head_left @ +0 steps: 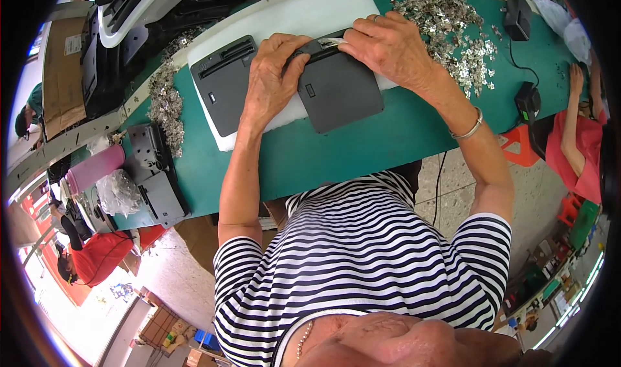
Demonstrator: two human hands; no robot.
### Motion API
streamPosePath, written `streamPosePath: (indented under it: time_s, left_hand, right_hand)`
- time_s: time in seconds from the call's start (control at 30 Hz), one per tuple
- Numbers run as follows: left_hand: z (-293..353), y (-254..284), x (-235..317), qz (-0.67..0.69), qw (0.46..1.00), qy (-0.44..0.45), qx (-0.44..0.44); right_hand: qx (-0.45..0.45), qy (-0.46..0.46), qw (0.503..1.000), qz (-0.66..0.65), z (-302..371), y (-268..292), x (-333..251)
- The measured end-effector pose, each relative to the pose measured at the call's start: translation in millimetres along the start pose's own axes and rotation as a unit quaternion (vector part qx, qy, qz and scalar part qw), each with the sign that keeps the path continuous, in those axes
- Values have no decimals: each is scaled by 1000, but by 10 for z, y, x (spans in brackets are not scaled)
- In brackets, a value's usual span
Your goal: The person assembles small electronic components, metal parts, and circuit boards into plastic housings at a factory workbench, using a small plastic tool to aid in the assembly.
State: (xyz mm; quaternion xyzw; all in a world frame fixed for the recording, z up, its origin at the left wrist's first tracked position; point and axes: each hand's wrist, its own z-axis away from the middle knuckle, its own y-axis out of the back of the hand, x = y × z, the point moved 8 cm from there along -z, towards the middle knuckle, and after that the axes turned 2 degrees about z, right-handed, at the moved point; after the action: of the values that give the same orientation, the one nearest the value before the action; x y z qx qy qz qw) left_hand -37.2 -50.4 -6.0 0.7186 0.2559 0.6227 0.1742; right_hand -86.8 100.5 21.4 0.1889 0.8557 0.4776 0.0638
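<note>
A dark grey plastic panel [343,98] with a small rectangular slot lies in front of me, partly on a white foam sheet and partly over the green table. My left hand [275,76] is closed on its far left corner, thumb and fingers gripping the raised edge. At that same far edge, my right hand [391,50] pinches a small silvery piece [332,42], too small to make out exactly. The fingers hide part of the edge. A second dark grey panel [226,95] rests on the foam to the left of my left hand.
White foam sheet [284,122] covers part of the green table [414,124]. Small metal clips [462,56] are heaped at right, more [167,105] at left. Black adapters [517,18] with a cable sit far right. More dark parts [155,173] are stacked left. Other people work on both sides.
</note>
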Motion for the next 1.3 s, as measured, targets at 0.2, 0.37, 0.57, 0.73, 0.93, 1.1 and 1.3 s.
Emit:
streamPosePath:
  time_s: [0.2,0.37,0.57,0.73,0.93,1.1,1.3]
  left_hand:
    - [0,-6,-31,17,1000,13,-2]
    - [-1,-11,-32,23,1000,18,-5]
    - [-8,-20,-43,18,1000,13,-8]
    - [-4,-12,-47,14,1000,7,-4]
    - [-5,-25,-41,14,1000,12,-3]
    - [18,-35,-74,13,1000,-2,9]
    - [9,-39,-82,10,999,-39,30]
  right_hand:
    - [-5,-13,1000,-27,-23,15,26]
    - [-9,-15,1000,-26,-34,16,15]
    - [-20,-16,999,-28,-45,6,28]
    - [-17,7,1000,-2,-66,23,-43]
    - [-96,23,992,80,-146,12,-186]
    - [-149,83,978,123,-223,-34,-343]
    - [-216,140,946,196,-335,-79,-441]
